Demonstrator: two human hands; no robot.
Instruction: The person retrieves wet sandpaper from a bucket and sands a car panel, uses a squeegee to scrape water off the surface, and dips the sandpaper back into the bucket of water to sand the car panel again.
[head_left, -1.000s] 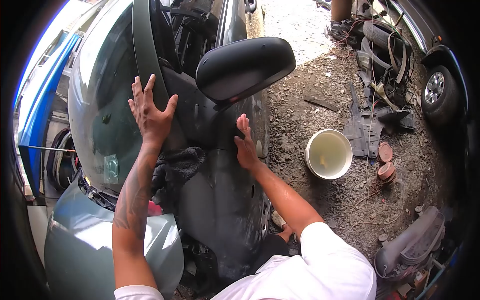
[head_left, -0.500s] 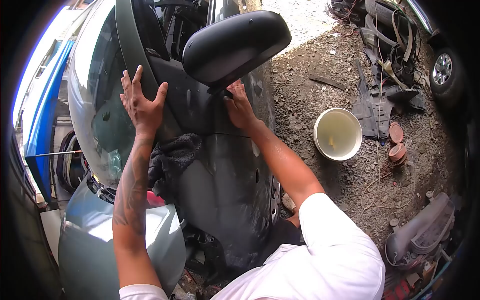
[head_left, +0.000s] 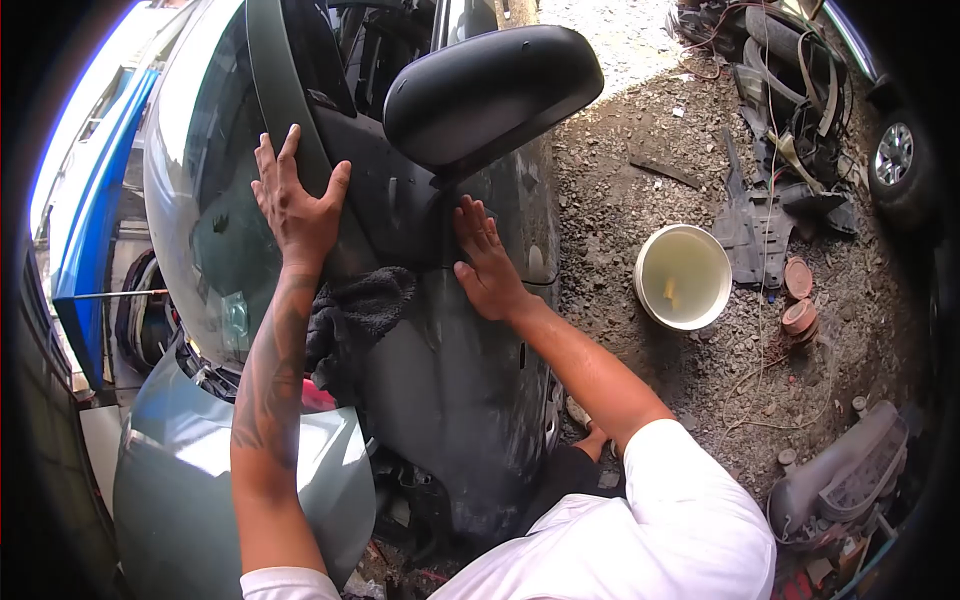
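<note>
My left hand [head_left: 299,205] rests with spread fingers on the green pillar [head_left: 285,90] between the windshield [head_left: 215,200] and the door window. Nothing is in it. My right hand [head_left: 488,262] lies flat on the dark body panel [head_left: 440,350], below the black side mirror [head_left: 490,95], fingers extended and holding nothing. A dark crumpled cloth [head_left: 372,300] sits on the car between my two forearms.
A white bucket [head_left: 683,277] of cloudy liquid stands on gravel at the right. Beyond it lie black plastic parts [head_left: 750,235], reddish round pieces [head_left: 798,318] and a headlight unit [head_left: 845,465]. The raised hood edge [head_left: 165,470] is lower left.
My right hand has moved down from beside the mirror's base onto the panel lower down. My left hand stays on the pillar. The whole view has shifted slightly.
</note>
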